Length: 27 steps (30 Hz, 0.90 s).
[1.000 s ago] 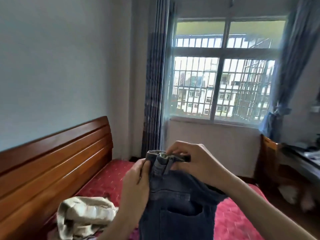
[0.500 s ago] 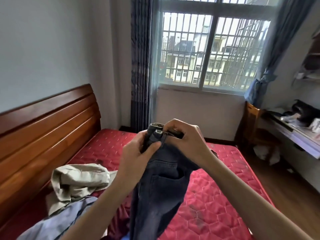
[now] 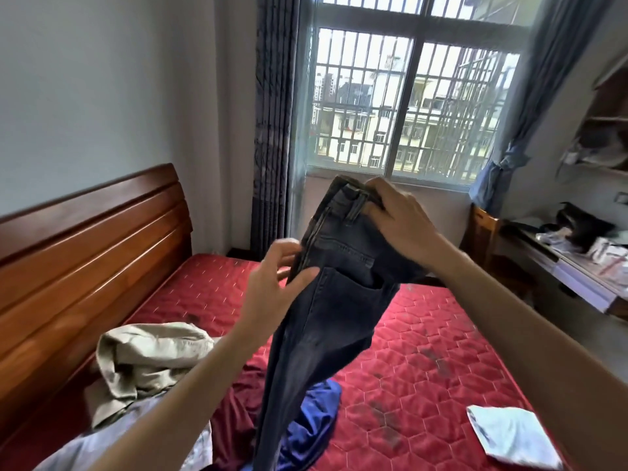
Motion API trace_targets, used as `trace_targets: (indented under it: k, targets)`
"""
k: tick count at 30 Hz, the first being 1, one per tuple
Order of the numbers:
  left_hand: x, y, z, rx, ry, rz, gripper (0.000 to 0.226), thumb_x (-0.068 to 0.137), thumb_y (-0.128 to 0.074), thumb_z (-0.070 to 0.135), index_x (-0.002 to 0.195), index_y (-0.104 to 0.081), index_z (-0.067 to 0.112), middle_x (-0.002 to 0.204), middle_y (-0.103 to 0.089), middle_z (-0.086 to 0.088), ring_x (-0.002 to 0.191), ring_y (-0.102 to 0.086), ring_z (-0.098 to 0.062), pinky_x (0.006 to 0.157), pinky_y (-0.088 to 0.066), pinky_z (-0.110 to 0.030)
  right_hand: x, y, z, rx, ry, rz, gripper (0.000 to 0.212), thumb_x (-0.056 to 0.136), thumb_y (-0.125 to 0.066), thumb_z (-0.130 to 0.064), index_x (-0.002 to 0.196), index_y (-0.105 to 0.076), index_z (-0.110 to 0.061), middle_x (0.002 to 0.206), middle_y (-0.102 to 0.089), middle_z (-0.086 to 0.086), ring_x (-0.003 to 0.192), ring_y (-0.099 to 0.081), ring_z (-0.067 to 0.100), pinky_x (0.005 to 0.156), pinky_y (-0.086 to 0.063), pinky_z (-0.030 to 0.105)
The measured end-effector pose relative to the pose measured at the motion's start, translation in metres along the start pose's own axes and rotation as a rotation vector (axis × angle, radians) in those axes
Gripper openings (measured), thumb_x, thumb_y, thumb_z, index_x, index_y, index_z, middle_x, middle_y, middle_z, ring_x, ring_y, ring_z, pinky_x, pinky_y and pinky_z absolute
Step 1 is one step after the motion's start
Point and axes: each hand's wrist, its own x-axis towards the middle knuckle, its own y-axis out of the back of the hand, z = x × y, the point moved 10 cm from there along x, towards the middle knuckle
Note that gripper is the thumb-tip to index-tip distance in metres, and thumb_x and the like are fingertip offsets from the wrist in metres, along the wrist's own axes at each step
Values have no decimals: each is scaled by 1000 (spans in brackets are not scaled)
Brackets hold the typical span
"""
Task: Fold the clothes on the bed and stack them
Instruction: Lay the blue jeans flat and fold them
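Dark blue jeans (image 3: 333, 300) hang in the air above the red quilted bed (image 3: 435, 348), back pocket facing me and legs trailing down. My right hand (image 3: 397, 219) grips the waistband at the top. Lower on the left side seam, my left hand (image 3: 275, 287) pinches the fabric, thumb in front and fingers behind. Unfolded clothes lie under the jeans: a beige garment (image 3: 149, 355), a dark red one (image 3: 234, 426), a bright blue one (image 3: 312, 423) and a pale grey-blue one (image 3: 78, 453). A folded light blue cloth (image 3: 513, 436) rests on the bed's right side.
A wooden headboard (image 3: 85, 253) runs along the left. A barred window (image 3: 407, 107) with grey curtains is straight ahead. A cluttered desk (image 3: 577, 263) and a wooden chair (image 3: 482, 232) stand to the right of the bed.
My left hand has slid from the waistband down to the side seam. My right hand has kept its grip on the waistband. The view has tilted down, showing more of the bed.
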Motion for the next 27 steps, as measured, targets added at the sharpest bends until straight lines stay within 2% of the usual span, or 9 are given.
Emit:
trace_targets:
  k: [3, 5, 7, 10, 14, 19, 21, 23, 27]
  targets:
    - [-35, 1, -54, 91, 89, -8, 42, 81, -76, 13, 100, -57, 45, 99, -65, 19, 91, -64, -5, 78, -49, -15, 9, 8, 11, -30, -45, -22, 21, 97, -50, -23, 116, -52, -15, 94, -59, 1, 83, -52, 18, 64, -29, 30]
    - [-54, -5, -80, 224, 75, -43, 34, 81, -76, 11, 107, -61, 28, 103, -61, 16, 90, -60, -8, 79, -45, -12, 12, 12, 11, -32, -51, -45, 18, 99, -49, -24, 114, -53, -16, 87, -57, -4, 78, -52, 17, 59, -33, 25]
    - [-67, -11, -107, 308, 92, -77, 25, 83, -74, 11, 106, -65, 10, 100, -60, 10, 88, -59, -11, 76, -39, -5, 14, 16, 6, -45, -42, -65, 19, 99, -50, -24, 114, -54, -14, 88, -58, -1, 78, -52, 17, 59, -32, 13]
    - [-78, -15, -140, 370, 183, -105, 13, 85, -71, 9, 96, -68, 2, 92, -63, 4, 82, -62, -18, 68, -37, -4, 14, 23, -1, -62, -22, -79, 22, 100, -51, -25, 117, -54, -12, 95, -63, 6, 82, -57, 22, 62, -34, 15]
    - [-85, -21, -146, 400, 169, -103, 9, 86, -70, 9, 95, -72, 6, 86, -67, 8, 76, -63, -10, 66, -38, -7, 9, 41, 5, -84, -46, -75, 26, 99, -50, -26, 120, -55, -11, 104, -65, 11, 90, -58, 25, 68, -37, 28]
    - [-95, -28, -127, 342, 193, -97, 8, 81, -76, 16, 88, -76, 14, 74, -68, 23, 74, -63, 4, 66, -43, -9, -1, 71, 43, -84, -125, -87, 31, 99, -50, -33, 121, -56, -11, 113, -61, 10, 95, -51, 19, 76, -34, 28]
    - [-105, -33, -112, 281, 238, -107, 10, 79, -78, 18, 82, -76, 28, 71, -70, 21, 67, -63, 5, 64, -47, -15, -8, 87, 64, -99, -162, -81, 32, 98, -52, -33, 120, -58, -11, 116, -60, 12, 97, -51, 18, 78, -32, 27]
    - [-117, -42, -92, 222, 267, -138, 25, 79, -78, 16, 77, -73, 41, 71, -70, 18, 63, -62, 4, 63, -49, -15, -18, 104, 85, -92, -192, -90, 31, 97, -54, -32, 116, -61, -8, 112, -61, 12, 97, -52, 20, 78, -33, 27]
    - [-148, -62, -46, 56, 332, -139, 29, 75, -79, 9, 78, -70, 37, 73, -70, 7, 65, -62, -1, 62, -47, -12, -53, 131, 131, 37, -277, -118, 19, 95, -56, -22, 104, -65, -7, 97, -62, 10, 86, -56, 21, 71, -40, 26]
